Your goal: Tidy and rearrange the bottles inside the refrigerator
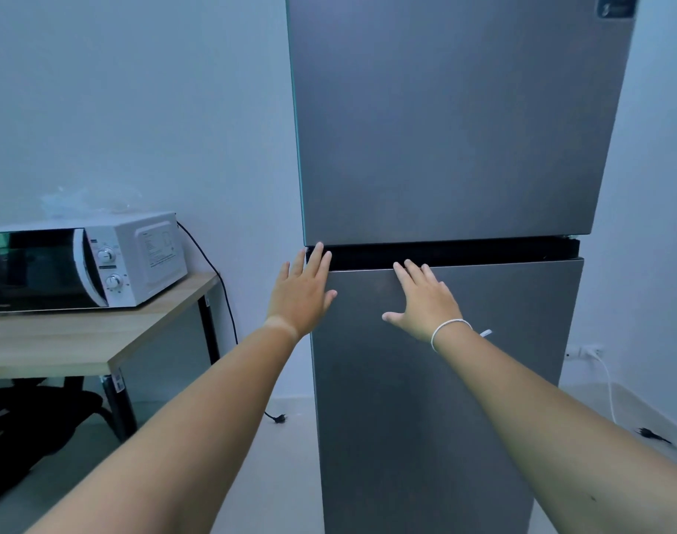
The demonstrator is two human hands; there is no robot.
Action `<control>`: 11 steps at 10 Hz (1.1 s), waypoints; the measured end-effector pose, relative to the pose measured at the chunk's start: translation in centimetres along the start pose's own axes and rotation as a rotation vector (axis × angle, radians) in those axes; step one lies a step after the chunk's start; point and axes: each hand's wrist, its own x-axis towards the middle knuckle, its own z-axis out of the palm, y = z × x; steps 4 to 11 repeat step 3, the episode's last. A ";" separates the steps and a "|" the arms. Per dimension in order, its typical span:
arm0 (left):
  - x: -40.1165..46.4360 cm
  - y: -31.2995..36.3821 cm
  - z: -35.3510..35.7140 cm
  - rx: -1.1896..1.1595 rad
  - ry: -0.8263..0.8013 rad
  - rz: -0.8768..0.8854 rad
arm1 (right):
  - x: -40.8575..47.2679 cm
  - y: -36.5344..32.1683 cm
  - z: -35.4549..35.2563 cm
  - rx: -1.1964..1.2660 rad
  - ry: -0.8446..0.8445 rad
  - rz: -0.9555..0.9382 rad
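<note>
At closed refrigerator (pixel 445 148) door seam: left hand (pixel 300 298), right hand (pixel 425 306) flat, grip spread, holding nothing.

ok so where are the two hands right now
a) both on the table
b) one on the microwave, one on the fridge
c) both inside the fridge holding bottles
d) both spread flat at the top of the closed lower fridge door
d: the left hand and right hand lie open with fingers spread at the top of the lower door, which is shut; no bottles show.
</note>
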 end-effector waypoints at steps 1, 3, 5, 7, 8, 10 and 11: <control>-0.7 0.0 -1.4 -0.045 -0.022 0.008 | -1.0 -0.4 -1.1 0.006 -0.042 -0.009; -1.3 0.1 -4.2 -0.125 0.002 0.038 | -2.2 -0.5 -4.1 0.024 -0.030 -0.019; -1.3 0.1 -4.2 -0.125 0.002 0.038 | -2.2 -0.5 -4.1 0.024 -0.030 -0.019; -1.3 0.1 -4.2 -0.125 0.002 0.038 | -2.2 -0.5 -4.1 0.024 -0.030 -0.019; -1.3 0.1 -4.2 -0.125 0.002 0.038 | -2.2 -0.5 -4.1 0.024 -0.030 -0.019; -1.3 0.1 -4.2 -0.125 0.002 0.038 | -2.2 -0.5 -4.1 0.024 -0.030 -0.019; -1.3 0.1 -4.2 -0.125 0.002 0.038 | -2.2 -0.5 -4.1 0.024 -0.030 -0.019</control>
